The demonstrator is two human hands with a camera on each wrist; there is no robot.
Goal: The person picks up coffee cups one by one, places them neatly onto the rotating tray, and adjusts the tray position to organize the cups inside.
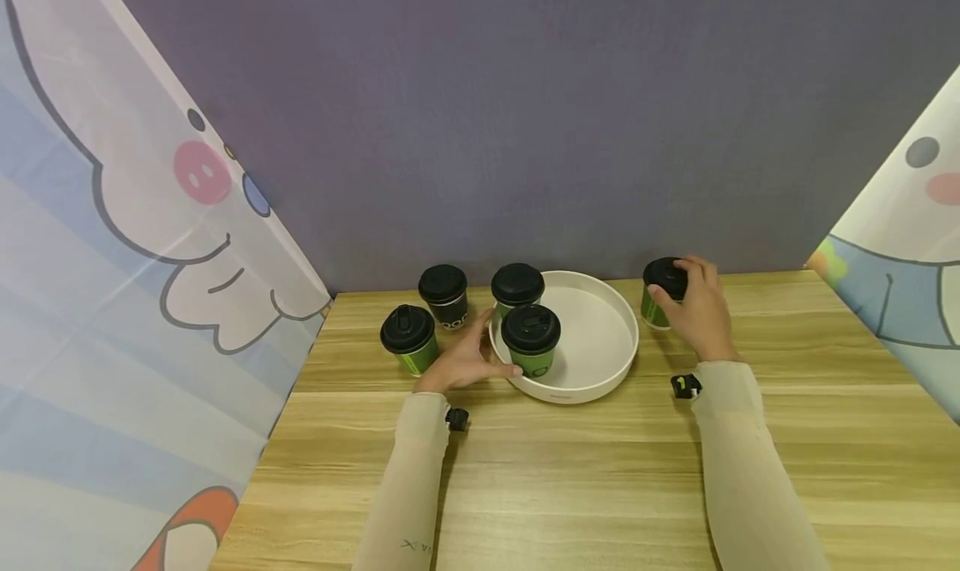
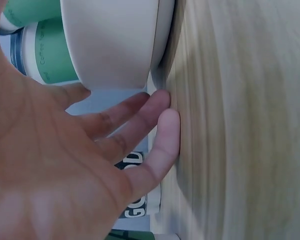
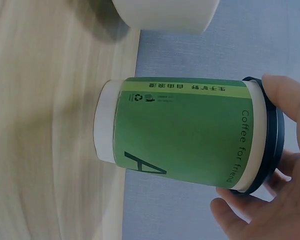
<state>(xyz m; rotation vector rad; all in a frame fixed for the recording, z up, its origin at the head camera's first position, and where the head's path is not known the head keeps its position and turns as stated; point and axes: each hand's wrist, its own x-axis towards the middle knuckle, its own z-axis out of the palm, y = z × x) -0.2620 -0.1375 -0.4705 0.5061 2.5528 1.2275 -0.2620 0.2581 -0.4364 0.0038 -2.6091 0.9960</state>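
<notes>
My right hand [image 1: 701,308] grips a green paper coffee cup [image 3: 185,132] by its black lid [image 3: 270,145], to the right of the tray; thumb and fingers lie round the lid. The cup stands upright; whether its base touches the table I cannot tell. Beside the left rim of a round white tray [image 1: 600,338], my left hand [image 1: 467,361] has its fingers spread, low by the tabletop, with no cup in its grasp. Two lidded cups stand in the tray's left part: a green front cup [image 1: 531,346] and a rear cup [image 1: 517,286], partly hidden.
Left of the tray stand a black lidded cup [image 1: 450,308] with white lettering and a green lidded cup [image 1: 416,350]. The wooden table [image 1: 570,488] meets a grey panel [image 1: 525,137] at the back. Printed cartoon curtains [image 1: 112,304] hang at both sides.
</notes>
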